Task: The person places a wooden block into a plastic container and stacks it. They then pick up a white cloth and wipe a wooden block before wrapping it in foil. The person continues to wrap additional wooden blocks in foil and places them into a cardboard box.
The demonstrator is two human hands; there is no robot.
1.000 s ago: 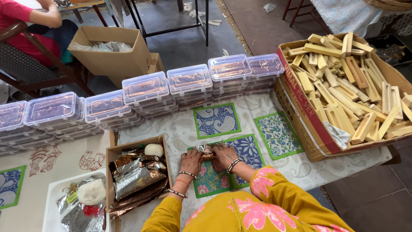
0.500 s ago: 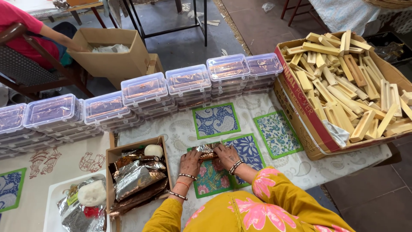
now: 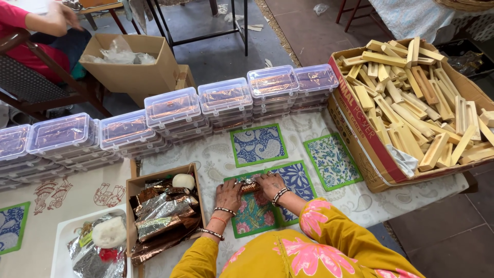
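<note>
The left hand [image 3: 228, 193] and the right hand [image 3: 270, 184] meet on a small brown wrapped packet [image 3: 249, 185], and the fingers of both are closed on its two ends. The packet lies on a printed cloth mat [image 3: 257, 211] with a green border, near the middle of the table and close to the person.

To the left, just beside the left hand, stands an open cardboard box [image 3: 135, 186] with shiny brown foil wrappers [image 3: 163, 212] and a white round lump [image 3: 183, 180] inside; its wall limits movement to that side. Further left is a white tray [image 3: 60, 242] with more foil and a white lump.

On the far side of the hands there is some open room: two more printed mats [image 3: 258, 144] [image 3: 332, 159] lie flat on the white patterned tablecloth [image 3: 206, 159]. Behind them a long row of stacked clear plastic boxes [image 3: 225, 98] closes the far edge of the table from left to right.

To the right, well apart from the hands, a big cardboard carton [image 3: 360, 128] full of pale wooden sticks [image 3: 411, 98] stands at the table's right edge.

Beyond the table, far left, another person in a red sleeve [image 3: 15, 15] sits beside an open carton [image 3: 128, 67] on the floor.
</note>
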